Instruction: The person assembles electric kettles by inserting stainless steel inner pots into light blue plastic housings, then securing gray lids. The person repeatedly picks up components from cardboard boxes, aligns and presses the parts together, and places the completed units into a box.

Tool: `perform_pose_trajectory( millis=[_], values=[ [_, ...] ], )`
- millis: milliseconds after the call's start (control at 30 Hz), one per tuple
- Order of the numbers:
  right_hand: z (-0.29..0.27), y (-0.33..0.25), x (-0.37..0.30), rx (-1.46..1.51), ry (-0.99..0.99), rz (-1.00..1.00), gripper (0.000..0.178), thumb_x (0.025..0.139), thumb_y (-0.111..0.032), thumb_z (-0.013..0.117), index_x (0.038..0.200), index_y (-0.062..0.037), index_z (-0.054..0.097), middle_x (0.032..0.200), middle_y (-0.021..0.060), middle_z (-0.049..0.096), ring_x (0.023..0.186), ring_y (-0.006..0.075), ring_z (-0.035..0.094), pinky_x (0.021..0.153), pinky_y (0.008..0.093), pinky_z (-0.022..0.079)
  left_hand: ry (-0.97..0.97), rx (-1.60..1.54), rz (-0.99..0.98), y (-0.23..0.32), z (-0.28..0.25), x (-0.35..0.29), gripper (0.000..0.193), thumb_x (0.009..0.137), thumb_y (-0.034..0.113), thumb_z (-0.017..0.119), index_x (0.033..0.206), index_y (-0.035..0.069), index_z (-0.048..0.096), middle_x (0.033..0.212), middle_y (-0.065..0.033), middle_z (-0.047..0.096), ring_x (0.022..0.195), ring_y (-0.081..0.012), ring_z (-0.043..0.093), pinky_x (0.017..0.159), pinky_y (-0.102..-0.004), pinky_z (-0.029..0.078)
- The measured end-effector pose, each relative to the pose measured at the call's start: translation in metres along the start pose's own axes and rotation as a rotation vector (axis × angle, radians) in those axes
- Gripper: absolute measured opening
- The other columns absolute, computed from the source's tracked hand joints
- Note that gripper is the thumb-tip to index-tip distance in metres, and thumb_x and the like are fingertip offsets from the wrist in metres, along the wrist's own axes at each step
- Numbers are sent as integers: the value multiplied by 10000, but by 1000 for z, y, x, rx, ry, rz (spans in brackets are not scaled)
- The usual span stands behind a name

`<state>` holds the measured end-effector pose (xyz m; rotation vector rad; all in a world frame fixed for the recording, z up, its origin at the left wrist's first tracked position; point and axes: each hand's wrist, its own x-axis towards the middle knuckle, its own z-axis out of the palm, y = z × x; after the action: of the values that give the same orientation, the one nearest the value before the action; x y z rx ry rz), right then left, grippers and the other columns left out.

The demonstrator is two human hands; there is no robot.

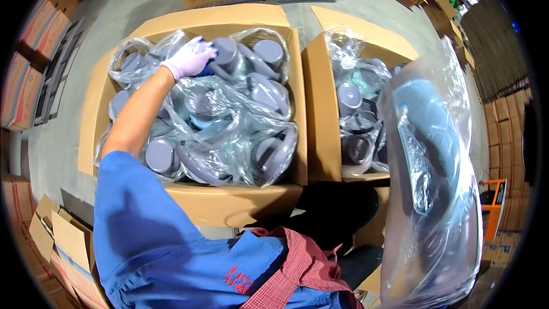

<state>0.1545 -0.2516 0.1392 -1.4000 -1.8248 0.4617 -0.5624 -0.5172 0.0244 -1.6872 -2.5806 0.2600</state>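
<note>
Gloved left hand (pixel 191 57) reaches into the far end of the large cardboard box (pixel 229 203), fingers curled onto a bagged grey lid (pixel 226 51). Clear plastic bag (pixel 434 194) with a grey part hangs at right; the right hand is not visible.

A gloved left hand (pixel 191 57) reaches into a large open cardboard box (pixel 229 20) and rests on grey plastic parts (pixel 229 51) wrapped in clear bags, while another bagged grey part (pixel 429 154) hangs close on the right, beside a second box (pixel 320 103).
</note>
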Motion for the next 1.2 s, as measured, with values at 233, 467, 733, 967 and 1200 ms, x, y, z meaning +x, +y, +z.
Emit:
perform_pose_trajectory(
  millis=[233,467,733,967,1200],
  values=[
    [89,-25,40,200,-327,-133,171,912,-158,600,970,-13,670,880,125,680,812,262,644,751,349,477,469,-428,-639,-139,-188,-195,263,935,245,616,1000,18,733,779,-47,692,735,-96,649,651,-317,519],
    [173,-117,101,357,-583,-466,174,875,-144,662,1001,-26,691,873,125,686,788,280,651,720,356,486,1097,-1765,-935,-126,-38,-434,585,1026,401,542,1439,-8,475,1377,-241,563,1266,-324,575,1104,-432,432],
    [257,-354,71,387,-648,-1583,236,876,-148,649,1077,-30,686,901,147,697,844,335,669,769,386,507,1513,-1510,-888,-24,-41,-395,576,1042,317,523,1373,-149,449,1407,-314,509,1302,-394,539,1132,-486,411],
    [354,-383,-38,-194,-951,-1784,211,903,-123,587,1096,-46,629,1080,151,681,1097,364,629,985,455,470,1481,-1396,-828,0,-78,-343,500,1044,315,527,1227,-146,588,1283,-283,618,1215,-330,620,1074,-433,475],
    [323,-241,76,1020,-1079,-50,458,1003,-286,510,1401,-61,517,1435,142,536,1347,283,484,1094,409,402,1426,-1230,-546,50,-118,-282,117,910,10,636,1012,-40,662,1004,-133,708,814,-194,683,823,-321,573]
  ],
)
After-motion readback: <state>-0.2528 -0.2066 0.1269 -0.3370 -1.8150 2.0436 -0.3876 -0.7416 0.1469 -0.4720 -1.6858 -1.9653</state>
